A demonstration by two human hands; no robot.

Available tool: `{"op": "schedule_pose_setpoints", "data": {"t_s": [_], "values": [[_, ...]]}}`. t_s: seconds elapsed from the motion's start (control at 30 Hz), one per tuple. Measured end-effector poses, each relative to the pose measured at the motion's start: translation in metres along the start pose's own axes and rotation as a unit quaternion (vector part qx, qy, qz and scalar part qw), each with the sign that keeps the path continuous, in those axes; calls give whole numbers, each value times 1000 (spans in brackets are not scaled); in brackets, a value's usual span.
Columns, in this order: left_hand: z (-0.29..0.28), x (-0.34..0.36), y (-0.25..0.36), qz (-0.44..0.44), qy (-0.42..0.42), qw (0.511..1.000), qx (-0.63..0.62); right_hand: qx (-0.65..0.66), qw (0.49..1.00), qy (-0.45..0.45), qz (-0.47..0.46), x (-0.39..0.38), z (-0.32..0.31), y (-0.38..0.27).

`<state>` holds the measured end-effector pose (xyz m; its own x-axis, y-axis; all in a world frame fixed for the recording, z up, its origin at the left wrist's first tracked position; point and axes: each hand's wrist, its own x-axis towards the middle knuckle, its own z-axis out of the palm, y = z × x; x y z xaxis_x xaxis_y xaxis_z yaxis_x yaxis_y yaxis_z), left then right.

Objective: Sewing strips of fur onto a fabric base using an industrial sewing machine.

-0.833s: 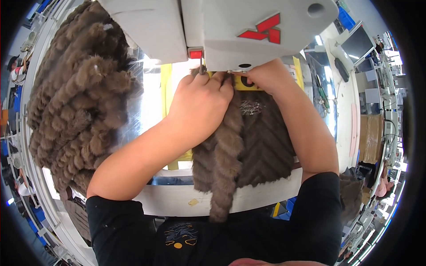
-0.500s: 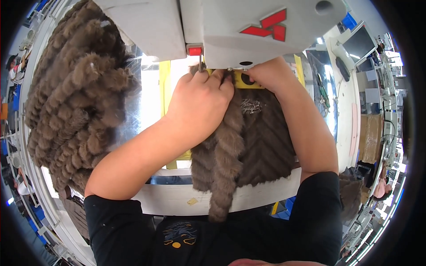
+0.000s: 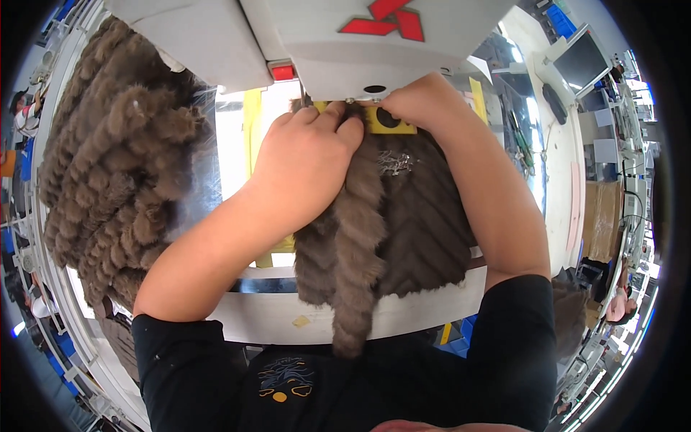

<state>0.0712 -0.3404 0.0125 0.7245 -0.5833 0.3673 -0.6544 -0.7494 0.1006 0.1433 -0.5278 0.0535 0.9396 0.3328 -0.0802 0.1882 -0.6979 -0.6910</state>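
A brown fur strip (image 3: 358, 237) with twisted ridges runs from under the white sewing machine head (image 3: 324, 47) toward me and hangs over the table's near edge. It lies on a wider dark brown piece (image 3: 425, 223) with a chevron pattern and silvery lettering. My left hand (image 3: 306, 147) is closed at the strip's far end, fingers bent and thumb beside the fur. My right hand (image 3: 416, 104) is curled by the yellow plate (image 3: 399, 129) with a dark round hole, at the machine's lower edge. Its fingertips are hidden, and so is whatever they hold.
A large heap of brown fur (image 3: 119, 165) covers the table's left side. To the right are a monitor (image 3: 579, 57), a dark elongated object (image 3: 554, 104) and thin tools (image 3: 522, 140). A cardboard box (image 3: 601, 219) stands farther right. The white table edge (image 3: 266, 313) curves before me.
The view has shifted, so the machine head appears farther left and higher. Both hands and the fur appear slightly farther left; their holds look much the same.
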Motion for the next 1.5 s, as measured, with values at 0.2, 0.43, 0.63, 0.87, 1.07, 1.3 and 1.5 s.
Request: {"op": "schedule_pose_setpoints", "data": {"t_s": [0.2,0.43,0.63,0.87,1.07,1.3,1.5], "values": [[0,0,3,0,-7,1000,-2,-109,977,70,-170,2,10,33],[-2,-1,8,-31,-14,999,-23,-48,973,31,-223,-53,3,27],[-6,-2,8,-39,-71,996,-34,-116,960,30,-254,-54,12,32],[-9,0,7,-39,-92,994,-40,-177,954,26,-240,-56,13,21],[-9,0,5,-25,-68,997,-38,-180,956,19,-229,-58,11,17],[-11,-1,6,-15,-44,999,-3,-177,960,16,-217,-59,12,17],[-9,0,0,-27,-42,999,-18,-189,961,10,-201,-59,11,12]]}}
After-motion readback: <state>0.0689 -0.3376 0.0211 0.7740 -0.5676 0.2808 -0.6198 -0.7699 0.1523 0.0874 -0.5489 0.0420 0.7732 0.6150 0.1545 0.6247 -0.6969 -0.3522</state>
